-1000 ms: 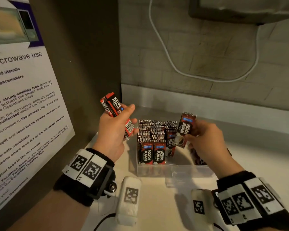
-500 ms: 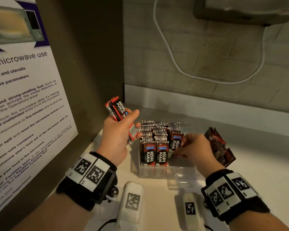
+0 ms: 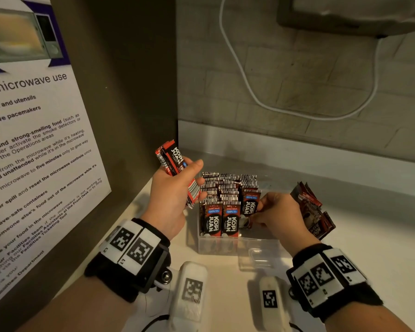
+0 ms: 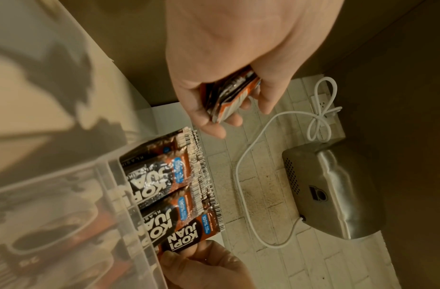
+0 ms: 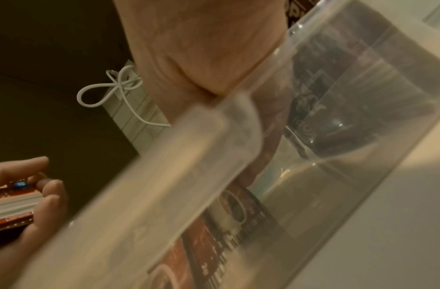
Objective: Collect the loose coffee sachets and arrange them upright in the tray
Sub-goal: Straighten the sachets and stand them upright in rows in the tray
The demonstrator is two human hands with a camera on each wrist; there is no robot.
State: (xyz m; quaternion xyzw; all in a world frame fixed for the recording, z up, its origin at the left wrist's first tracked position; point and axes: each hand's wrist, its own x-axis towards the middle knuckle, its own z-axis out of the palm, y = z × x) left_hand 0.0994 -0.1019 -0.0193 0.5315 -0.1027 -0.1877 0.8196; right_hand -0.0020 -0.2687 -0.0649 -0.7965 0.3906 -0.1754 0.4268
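Observation:
A clear plastic tray [image 3: 228,246] on the white counter holds rows of upright red-and-black coffee sachets [image 3: 222,218]. My left hand [image 3: 175,195] hovers left of the tray and grips a stack of sachets [image 3: 171,159], whose edges show between the fingers [image 4: 228,97] in the left wrist view. My right hand [image 3: 271,212] reaches into the tray's right part and pinches one sachet [image 3: 249,204] standing at the end of the rows [image 4: 186,240]. In the right wrist view the tray wall [image 5: 214,176] blurs most of the picture.
A pile of loose sachets [image 3: 314,212] lies on the counter right of the tray. A dark side panel with a microwave notice [image 3: 34,152] stands at the left. A white cable [image 3: 249,92] hangs on the tiled back wall under a metal appliance [image 4: 337,193].
My right hand has come down from above the tray and lowered its sachet into the right end of the rows. The left hand has hardly moved with its stack.

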